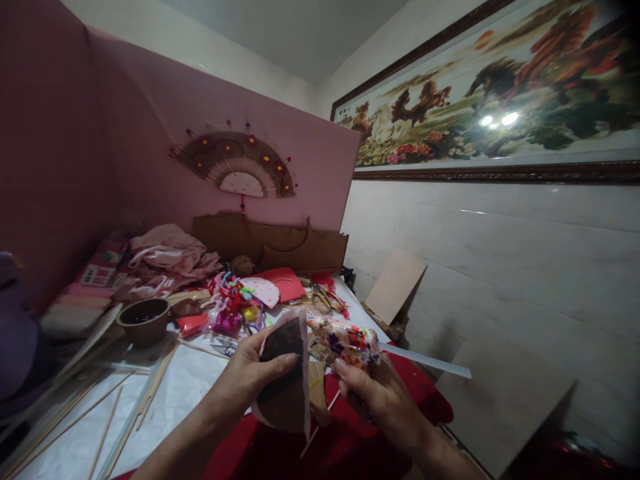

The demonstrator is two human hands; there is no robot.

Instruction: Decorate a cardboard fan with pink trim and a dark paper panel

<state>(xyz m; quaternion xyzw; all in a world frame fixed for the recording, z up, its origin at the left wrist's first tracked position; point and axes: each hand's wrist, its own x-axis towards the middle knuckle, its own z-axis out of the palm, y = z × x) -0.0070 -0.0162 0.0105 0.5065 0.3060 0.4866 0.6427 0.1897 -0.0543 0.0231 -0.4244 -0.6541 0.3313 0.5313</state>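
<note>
My left hand (pixel 265 365) grips a semicircular piece of cardboard (pixel 283 400), brown and dark on the face toward me, with a pale pink edging. The thumb presses on that face. In my right hand (pixel 367 393) is a hot glue gun (pixel 350 341) with a colourful patterned covering. A long translucent glue stick (pixel 430 360) sticks out of its back end to the right. The gun's tip is close to the upper right edge of the cardboard piece; whether they touch I cannot tell. Below both hands lies a red cloth (pixel 425 393).
Behind my hands are scissors (pixel 327 300), red paper (pixel 285 283), a pink dotted piece (pixel 261 291) and pipe cleaners (pixel 233 293). A brown bowl (pixel 144 321) and thin sticks (pixel 150 393) are on the left. A decorated fan (pixel 240 163) hangs on a pink panel (pixel 320 160).
</note>
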